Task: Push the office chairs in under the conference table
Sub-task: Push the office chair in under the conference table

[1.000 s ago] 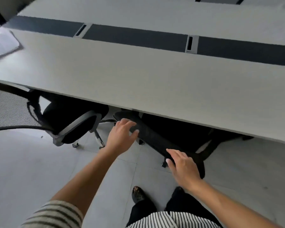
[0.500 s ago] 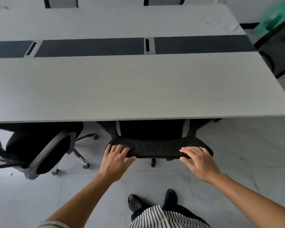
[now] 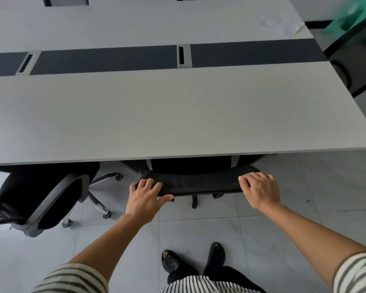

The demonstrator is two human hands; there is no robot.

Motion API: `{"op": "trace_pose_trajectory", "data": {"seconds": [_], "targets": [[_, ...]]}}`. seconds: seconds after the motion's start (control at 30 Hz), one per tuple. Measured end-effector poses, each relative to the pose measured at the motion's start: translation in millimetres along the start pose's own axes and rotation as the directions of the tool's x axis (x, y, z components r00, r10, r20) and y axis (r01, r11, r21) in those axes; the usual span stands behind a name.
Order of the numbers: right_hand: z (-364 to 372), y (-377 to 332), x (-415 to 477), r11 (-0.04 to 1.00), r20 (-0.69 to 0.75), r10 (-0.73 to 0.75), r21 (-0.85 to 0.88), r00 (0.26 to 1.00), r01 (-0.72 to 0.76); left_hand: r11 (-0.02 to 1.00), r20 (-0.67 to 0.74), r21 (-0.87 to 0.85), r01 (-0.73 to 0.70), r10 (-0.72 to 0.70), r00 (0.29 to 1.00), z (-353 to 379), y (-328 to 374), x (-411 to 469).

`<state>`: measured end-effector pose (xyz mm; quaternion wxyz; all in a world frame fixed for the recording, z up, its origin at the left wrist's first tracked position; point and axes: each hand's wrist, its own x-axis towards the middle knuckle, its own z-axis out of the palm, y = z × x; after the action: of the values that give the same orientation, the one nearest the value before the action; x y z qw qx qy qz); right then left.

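Both the left hand (image 3: 145, 196) and right hand (image 3: 260, 190) grip the chair (image 3: 199, 182) back's top edge. Its seat sits under the pale worktop (image 3: 178, 115), above a grey tiled floor (image 3: 199, 233).

- No legible text, label, brand, number or sign anywhere in the head view.
- Table (image 3: 178, 115): plain pale top and dark centre strip, no markings.
- Sheet of paper (image 3: 277, 23) at the far right corner of the table: faint marks, too blurred to read.
- Chair backrest (image 3: 199, 182): plain black fabric, no logo visible.
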<state>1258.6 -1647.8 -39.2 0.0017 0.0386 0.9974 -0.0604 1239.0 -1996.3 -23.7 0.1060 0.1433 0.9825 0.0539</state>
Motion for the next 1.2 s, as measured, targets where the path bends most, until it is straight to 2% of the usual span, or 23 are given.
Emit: {"op": "trace_pose_trajectory", "data": {"seconds": [0.2,0.33,0.4,0.47,0.53,0.6,0.67,0.73,0.83,1.0,1.07,1.2], "targets": [[3,-2,-5,1.0,-0.01,-0.019,-0.021,1.0,0.019,1.0,0.033,0.012,0.024,-0.024,0.999,6,-2,-7],[-5,-3,0,1.0,0.093,-0.005,-0.009,0.996,0.006,0.997,0.081,-0.01,0.077,-0.075,0.994,0,-1,-3],[-9,-9,-1,0.997,0.12,-0.027,0.078,0.992,0.017,0.982,0.07,-0.094,0.161,-0.155,0.985,-5,4,-11],[-20,-22,-5,0.964,0.158,-0.078,0.264,0.984,0.034,0.936,-0.018,-0.256,0.241,-0.254,0.967,-16,13,-28],[-35,-44,-14,0.902,0.192,-0.148,0.429,0.97,0.053,0.811,-0.049,-0.494,0.312,-0.385,0.922,-32,15,-56],[-48,-68,-26,0.813,0.212,-0.186,0.582,0.96,0.029,0.591,0.054,-0.721,0.36,-0.471,0.881,-48,12,-99],[-57,-94,-43,0.706,0.274,-0.214,0.706,0.938,-0.045,0.409,0.11,-0.841,0.354,-0.511,0.852,-58,6,-152],[-63,-119,-61,0.656,0.326,-0.28,0.752,0.903,-0.068,0.286,0.114,-0.894,0.346,-0.6,0.792,-63,-1,-209],[-65,-153,-91,0.628,0.38,-0.375,0.775,0.845,-0.07,0.087,0.158,-0.939,0.333,-0.751,0.641,-54,-10,-290],[-63,-220,-135,0.598,0.403,-0.438,0.798,0.804,-0.074,-0.142,0.246,-0.95,0.277,-0.887,0.392,-28,-33,-403],[-60,-257,-153,0.577,0.418,-0.435,0.809,0.798,-0.109,-0.209,0.281,-0.947,0.243,-0.908,0.312,-22,-50,-445],[-54,-349,-190,0.556,0.461,-0.505,0.82,0.729,-0.134,-0.245,0.274,-0.952,0.181,-0.949,0.156,-17,-96,-517]]}}
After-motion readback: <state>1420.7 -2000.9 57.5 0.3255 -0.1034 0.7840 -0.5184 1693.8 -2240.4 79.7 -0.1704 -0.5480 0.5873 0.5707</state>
